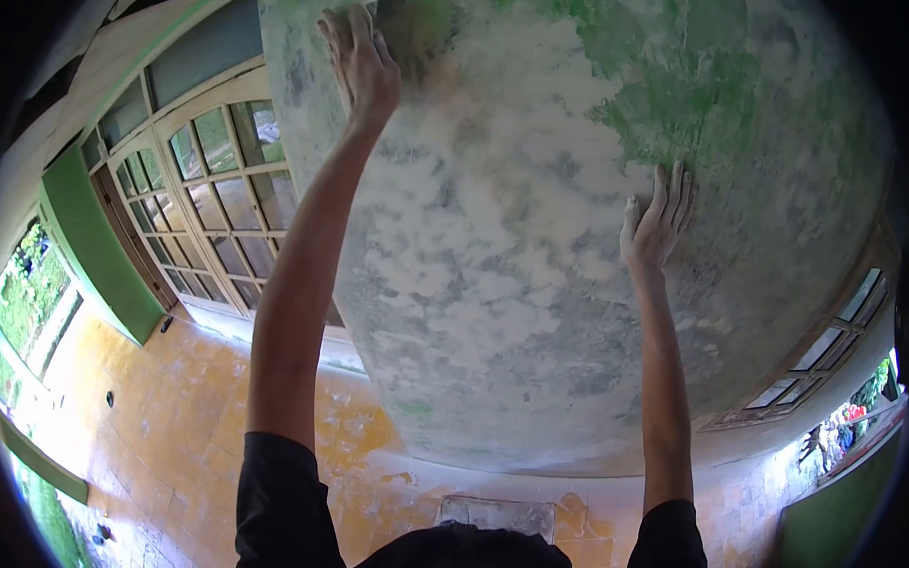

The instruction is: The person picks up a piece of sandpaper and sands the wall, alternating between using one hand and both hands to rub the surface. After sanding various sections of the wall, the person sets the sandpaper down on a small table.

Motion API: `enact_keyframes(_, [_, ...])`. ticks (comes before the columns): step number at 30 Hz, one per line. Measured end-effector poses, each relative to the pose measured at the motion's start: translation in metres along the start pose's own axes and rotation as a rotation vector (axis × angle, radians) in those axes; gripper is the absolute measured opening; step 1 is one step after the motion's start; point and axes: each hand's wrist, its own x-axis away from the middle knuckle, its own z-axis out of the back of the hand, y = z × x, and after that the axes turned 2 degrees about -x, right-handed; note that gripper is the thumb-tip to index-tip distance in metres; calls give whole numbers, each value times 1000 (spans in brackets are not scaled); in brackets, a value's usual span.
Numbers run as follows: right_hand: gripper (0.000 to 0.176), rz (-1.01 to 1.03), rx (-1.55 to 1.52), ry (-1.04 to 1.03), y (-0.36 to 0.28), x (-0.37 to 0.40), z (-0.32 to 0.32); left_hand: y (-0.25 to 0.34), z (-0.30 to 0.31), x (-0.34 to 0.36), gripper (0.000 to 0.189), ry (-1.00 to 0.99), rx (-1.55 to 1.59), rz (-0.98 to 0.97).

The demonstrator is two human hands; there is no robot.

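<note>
1. I see the wall (pixel 496 245) ahead, upright, beside doors (pixel 210 180).
2. Left hand (pixel 370 73): high, fingers bunched over a pale scrap (pixel 370 2).
3. Right hand (pixel 655 231): against the wall, fingers slightly spread; dust (pixel 632 204) could make it slip.

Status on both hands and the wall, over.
Left hand high on wall, pale item at fingertips, grip unclear. Right hand lower, open against wall. Green paint up top. No obstruction visible between hands.
</note>
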Motion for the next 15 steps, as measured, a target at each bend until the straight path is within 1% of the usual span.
enact_keyframes(2, [64, -33, 2, -39, 1, 4, -2, -3, -15, -26, 55, 71, -31, 50])
enact_keyframes(6, [64, -33, -35, 8, 0, 3, 0, -10, -37, -82, 60, 156, -64, 35])
enact_keyframes(8, [65, -41, -27, -32, 2, 6, 0, -13, -44, -111, 62, 175, -61, 39])
enact_keyframes(9, [65, -35, -24, -8, 2, 6, 0, -16, -48, -126, 62, 198, -57, 31])
enact_keyframes(11, [65, -59, -12, -55, 0, 7, 0, -24, -56, -159, 61, 218, -118, 68])
enact_keyframes(12, [65, -54, -14, -33, 0, 8, 0, -25, -57, -176, 61, 240, -118, 60])
enact_keyframes(14, [64, -70, -18, -77, 1, 9, 0, -22, -55, -212, 60, 134, -97, 108])
enact_keyframes(15, [64, -65, -17, -54, 2, 10, 1, -22, -60, -228, 60, 156, -93, 100])
